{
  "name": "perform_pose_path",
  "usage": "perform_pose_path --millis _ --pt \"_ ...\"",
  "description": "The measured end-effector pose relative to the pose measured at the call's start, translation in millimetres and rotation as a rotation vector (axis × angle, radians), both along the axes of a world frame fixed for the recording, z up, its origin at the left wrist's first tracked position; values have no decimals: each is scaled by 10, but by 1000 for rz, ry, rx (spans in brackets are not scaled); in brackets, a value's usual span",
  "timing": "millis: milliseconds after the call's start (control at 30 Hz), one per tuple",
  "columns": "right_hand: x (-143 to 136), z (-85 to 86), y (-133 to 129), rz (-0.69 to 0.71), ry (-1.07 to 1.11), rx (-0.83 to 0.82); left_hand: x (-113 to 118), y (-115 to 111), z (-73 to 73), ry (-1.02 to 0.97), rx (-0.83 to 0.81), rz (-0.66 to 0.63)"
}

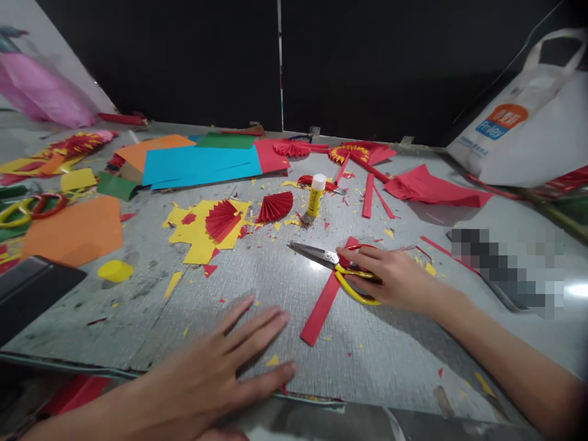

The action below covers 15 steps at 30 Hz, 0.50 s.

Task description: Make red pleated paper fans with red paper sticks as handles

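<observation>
My right hand (392, 274) has its fingers closed around the handles of a pair of scissors (358, 293), one loop yellow and the other red. Their blades are slightly parted and point left. Beneath the scissors lies a red paper strip (321, 315), partly covered by them. Near the table's front edge, my left hand (243, 352) is spread, a little blurred, with nothing held. A yellow paper scrap (272, 360) lies between its thumb and fingers. Beyond the scissors stands a glue stick (315, 196) with a white cap. To its left is a pleated red paper fan (274, 207).
Blue paper (202, 164), orange paper (76, 233) and a cut yellow sheet (195, 233) lie left of centre. A dark flat object (37, 294) rests at the left edge. A white bag (528, 122) stands at the back right. Small paper scraps litter the table.
</observation>
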State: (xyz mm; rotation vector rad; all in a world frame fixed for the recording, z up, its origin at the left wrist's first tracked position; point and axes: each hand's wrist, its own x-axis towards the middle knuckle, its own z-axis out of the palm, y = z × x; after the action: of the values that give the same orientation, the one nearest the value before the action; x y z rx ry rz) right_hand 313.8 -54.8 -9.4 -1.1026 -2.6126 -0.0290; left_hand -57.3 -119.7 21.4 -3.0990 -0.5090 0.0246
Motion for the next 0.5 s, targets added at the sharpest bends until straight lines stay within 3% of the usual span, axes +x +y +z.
perform_pose_path --millis 133,233,333,500 --pt "24 -14 2 9 6 -34 81 35 6 20 -37 -32" --pt "12 -35 6 1 -8 -46 107 158 10 -46 -56 -24" --pt "-27 -23 14 -15 -14 -17 142 295 34 -83 -110 -94" --pt "115 224 -204 -77 43 92 187 550 37 -105 -169 -291"
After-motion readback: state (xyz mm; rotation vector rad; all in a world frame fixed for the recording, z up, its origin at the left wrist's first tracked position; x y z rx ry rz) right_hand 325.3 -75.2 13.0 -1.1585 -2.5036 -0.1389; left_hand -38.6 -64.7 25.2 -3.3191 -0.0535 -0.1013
